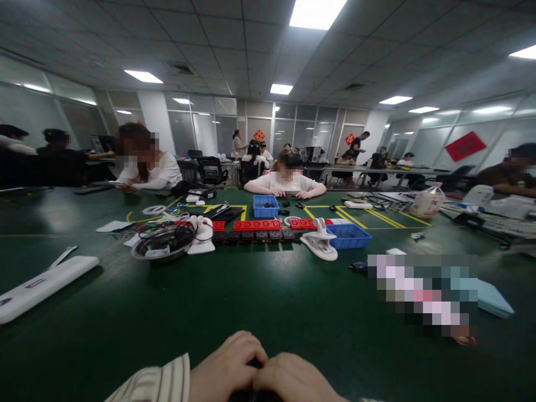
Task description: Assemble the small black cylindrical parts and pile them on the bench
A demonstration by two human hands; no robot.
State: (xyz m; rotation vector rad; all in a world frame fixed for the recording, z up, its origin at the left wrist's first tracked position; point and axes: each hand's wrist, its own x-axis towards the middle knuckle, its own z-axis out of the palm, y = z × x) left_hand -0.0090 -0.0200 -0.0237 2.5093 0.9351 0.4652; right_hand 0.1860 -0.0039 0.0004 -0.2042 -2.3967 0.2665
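Note:
At the near edge of the green table [201,301], my left hand [228,363] and my right hand [297,377] are together at the bottom of the head view. Both are closed, with fingers curled in and their fronts touching. A black thing [253,395] shows in the small gap beneath and between them. Most of it is hidden by the hands and the frame's edge, so its kind cannot be made out. A striped cuff [167,379] covers my left wrist.
Red and black socket strips [257,225] run across the table beyond, between a metal bowl of cables [161,245] and a blue bin [349,235]. A white clip base [320,245] stands there. A long white device [50,285] lies left. A person [288,181] sits opposite.

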